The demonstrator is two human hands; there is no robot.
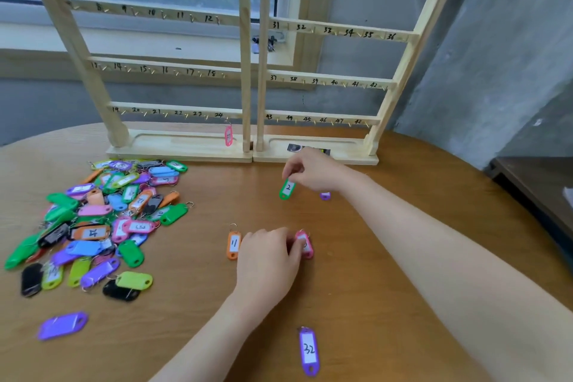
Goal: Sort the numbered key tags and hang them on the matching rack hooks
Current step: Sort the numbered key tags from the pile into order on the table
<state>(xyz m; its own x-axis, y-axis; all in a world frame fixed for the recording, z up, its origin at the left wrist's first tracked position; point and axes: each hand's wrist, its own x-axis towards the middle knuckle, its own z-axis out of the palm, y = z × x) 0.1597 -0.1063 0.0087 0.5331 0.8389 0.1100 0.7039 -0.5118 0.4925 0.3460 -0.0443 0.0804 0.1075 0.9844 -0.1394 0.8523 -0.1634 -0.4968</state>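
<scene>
- The right hand (313,172) is pinching the top end of a green tag marked 2 (287,189), fingers curled round its ring end; the tag is hanging below the fingertips, tilted, just above the table (372,257) and in front of the rack's base.
- The left hand (266,260) is resting knuckles-up on the table, its fingertips touching a pink tag (305,245); whether it is actually gripping that tag cannot be told, since the fingers are covering part of it and its number is unreadable.
- An orange tag marked 11 (233,245) is lying just beside the left hand on its other side; a purple tag marked 32 (309,350) is lying nearer the camera, well apart from both hands.
- A small purple tag (325,195) is showing under the right wrist, mostly hidden.
- The unsorted pile (99,220) is lying to the left, well apart from both hands.
- The wooden rack (248,71) is standing at the far edge of the table; one pink tag on the rack (228,136) is hanging from the hook at 24, though its own number is blurred.
- Risk: the hook for 2 is not appearing among the visible rows, so the green tag would probably need lifting high to the upper left; a pinch this light might let it swing and slip.
- Risk: the hooks are small and close together, so a ring might catch the neighbouring hook; blurred digits might cause a misread.
</scene>
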